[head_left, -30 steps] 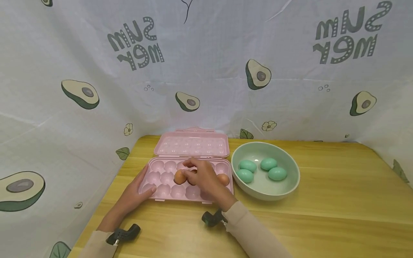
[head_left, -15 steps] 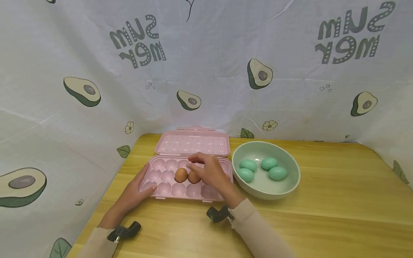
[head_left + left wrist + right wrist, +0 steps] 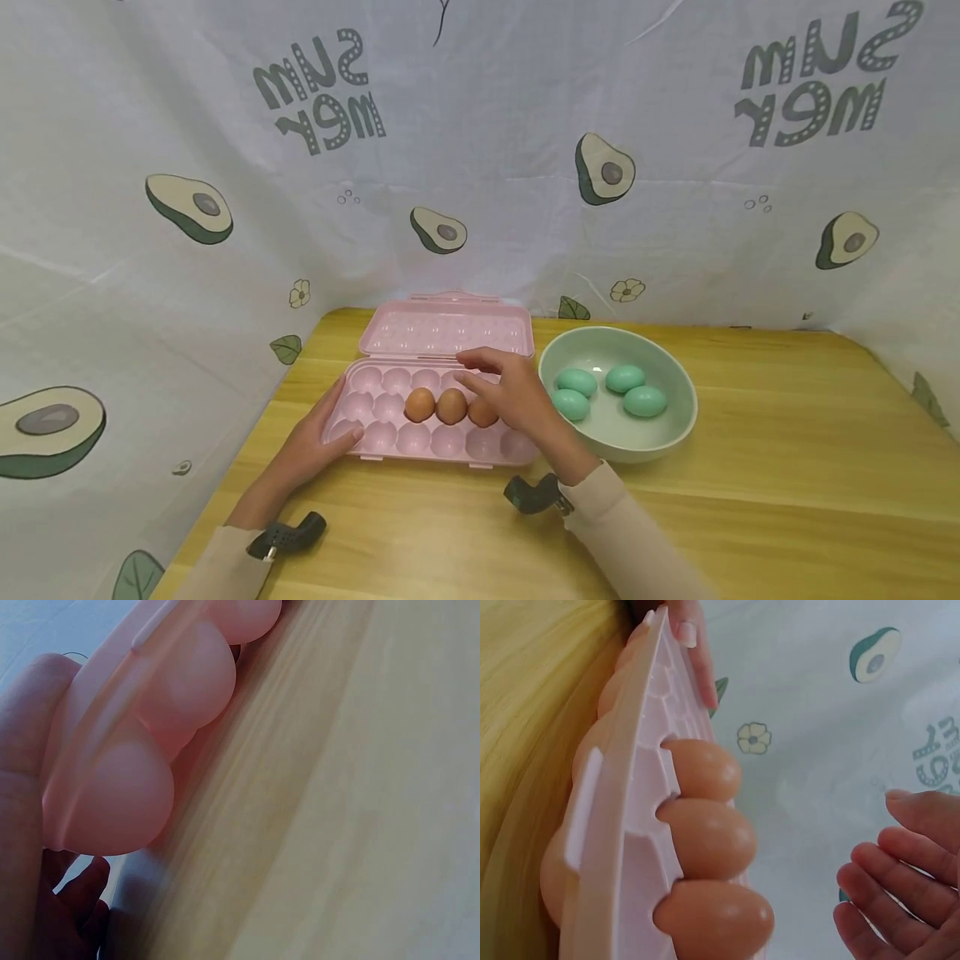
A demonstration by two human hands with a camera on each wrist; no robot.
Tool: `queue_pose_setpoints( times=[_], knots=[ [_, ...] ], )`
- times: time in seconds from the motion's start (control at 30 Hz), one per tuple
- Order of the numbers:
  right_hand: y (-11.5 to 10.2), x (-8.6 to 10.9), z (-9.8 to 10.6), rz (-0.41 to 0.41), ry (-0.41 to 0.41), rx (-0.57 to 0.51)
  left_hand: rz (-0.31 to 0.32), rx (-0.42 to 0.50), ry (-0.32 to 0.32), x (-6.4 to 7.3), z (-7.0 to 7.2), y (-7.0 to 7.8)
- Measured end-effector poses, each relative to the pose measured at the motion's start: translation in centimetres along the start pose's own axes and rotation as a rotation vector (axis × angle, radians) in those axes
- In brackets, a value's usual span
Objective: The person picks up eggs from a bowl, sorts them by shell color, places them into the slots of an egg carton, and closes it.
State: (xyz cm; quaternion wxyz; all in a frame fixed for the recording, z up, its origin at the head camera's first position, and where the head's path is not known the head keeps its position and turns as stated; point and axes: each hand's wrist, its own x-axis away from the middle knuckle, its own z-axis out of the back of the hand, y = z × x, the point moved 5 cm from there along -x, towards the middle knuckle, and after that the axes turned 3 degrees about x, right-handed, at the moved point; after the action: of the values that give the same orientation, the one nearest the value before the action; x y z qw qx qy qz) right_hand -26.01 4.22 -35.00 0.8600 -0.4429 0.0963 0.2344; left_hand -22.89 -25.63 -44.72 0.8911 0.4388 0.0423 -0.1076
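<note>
A pink plastic egg carton (image 3: pixel 427 457) lies on the table with its lid (image 3: pixel 448 330) folded back. My left hand (image 3: pixel 309 450) grips the carton's left end, the thumb over the rim; the left wrist view shows fingers (image 3: pixel 84 892) below the edge. Brown eggs stand in the middle row: one egg (image 3: pixel 419 405) farthest left, a second egg (image 3: pixel 452 407) beside it, and a third egg (image 3: pixel 483 412) partly behind my right hand. That right hand (image 3: pixel 517 396) hovers over the carton's right part, its fingers loosely bent and holding nothing.
A pale green bowl (image 3: pixel 618 450) stands right beside the carton. Several turquoise eggs (image 3: pixel 645 402) lie in it. The wooden table (image 3: pixel 795 450) reaches to the right, and a white cloth (image 3: pixel 495 167) with avocado prints hangs behind it.
My right hand has let go of the leftmost brown egg and moved right and up, uncovering the eggs beside it. My left hand has kept its grip on the carton.
</note>
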Motion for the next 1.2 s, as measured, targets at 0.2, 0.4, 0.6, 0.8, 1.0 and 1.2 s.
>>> queue_pose_setpoints(
  times=[0.2,0.4,0.6,0.8,1.0,1.2],
  knots=[
    [0.7,0.8,1.7,-0.021,0.01,-0.03,-0.008,0.01,0.0,0.0,0.0,0.0],
    [1.9,1.6,3.5,-0.064,0.005,-0.054,-0.011,0.015,0.006,0.0,0.1,-0.2],
    [2.7,2.2,5.5,-0.082,0.011,-0.037,0.0,0.018,0.002,0.1,0.1,-0.4],
    [3.6,2.8,7.0,-0.072,0.034,-0.044,0.001,0.014,0.005,0.1,0.4,-0.1],
    [4.4,3.4,8.0,-0.068,0.046,-0.02,-0.001,0.025,-0.001,-0.1,0.4,0.0],
    [5.8,4.1,9.0,-0.09,0.048,0.024,-0.008,0.031,-0.002,-0.2,0.1,-0.1]
  ],
)
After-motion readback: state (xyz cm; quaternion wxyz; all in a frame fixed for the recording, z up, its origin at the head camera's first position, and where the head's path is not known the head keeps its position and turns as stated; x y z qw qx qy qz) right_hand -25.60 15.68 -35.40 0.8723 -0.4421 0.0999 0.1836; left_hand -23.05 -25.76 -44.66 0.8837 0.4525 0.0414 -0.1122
